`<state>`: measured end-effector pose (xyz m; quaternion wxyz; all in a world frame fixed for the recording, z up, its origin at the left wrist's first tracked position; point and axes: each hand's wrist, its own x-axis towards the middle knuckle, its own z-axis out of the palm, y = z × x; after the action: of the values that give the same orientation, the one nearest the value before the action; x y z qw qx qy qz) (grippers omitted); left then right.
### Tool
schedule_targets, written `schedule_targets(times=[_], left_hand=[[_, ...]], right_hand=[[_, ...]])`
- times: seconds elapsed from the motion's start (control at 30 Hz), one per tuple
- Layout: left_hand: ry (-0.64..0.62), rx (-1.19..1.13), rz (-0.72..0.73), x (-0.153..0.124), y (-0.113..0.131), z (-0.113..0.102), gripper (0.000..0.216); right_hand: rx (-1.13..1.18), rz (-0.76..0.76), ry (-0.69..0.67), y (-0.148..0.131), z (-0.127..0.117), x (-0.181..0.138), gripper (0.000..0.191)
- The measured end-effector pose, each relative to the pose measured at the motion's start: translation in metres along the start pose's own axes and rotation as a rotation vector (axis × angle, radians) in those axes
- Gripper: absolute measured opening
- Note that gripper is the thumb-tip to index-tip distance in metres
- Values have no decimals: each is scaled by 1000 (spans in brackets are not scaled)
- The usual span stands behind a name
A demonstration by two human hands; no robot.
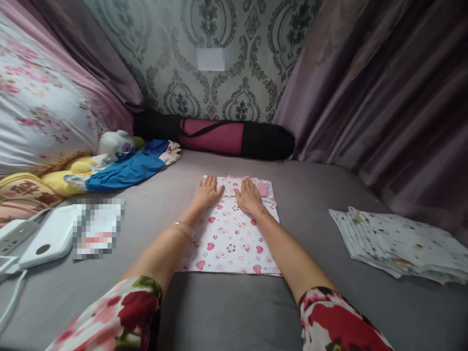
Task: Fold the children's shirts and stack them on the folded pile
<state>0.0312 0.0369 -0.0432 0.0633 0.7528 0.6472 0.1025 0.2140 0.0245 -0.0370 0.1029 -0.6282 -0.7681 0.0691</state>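
Both arms are stretched straight out over the grey bed [226,312]. The left hand [207,191] and right hand [249,196] are laid flat, palms down, fingers spread a bit, nothing gripped. They're pressed side by side on the far end of a white heart-print cloth [228,243], which is spread flat mid-bed. A stack of folded cloths [398,246] is seen well off to the right.

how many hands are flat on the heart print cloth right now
2. The left hand lies flat on the far left part of the heart print cloth, and the right hand lies flat beside it, near the far edge. No other hands show.
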Motion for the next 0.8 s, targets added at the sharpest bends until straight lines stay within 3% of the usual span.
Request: schedule_targets(times=[0.23, 0.57, 0.8], left_hand=[[-68, -23, -56, -5, -12, -9, 82], [-86, -29, -43, -7, -26, -11, 83], [-150, 0, -35, -9, -20, -20, 84]], right_hand=[[-23, 130, 33, 9, 1, -4, 71], [-15, 184, 115, 31, -5, -13, 70], [15, 209, 21, 33, -17, -14, 74]])
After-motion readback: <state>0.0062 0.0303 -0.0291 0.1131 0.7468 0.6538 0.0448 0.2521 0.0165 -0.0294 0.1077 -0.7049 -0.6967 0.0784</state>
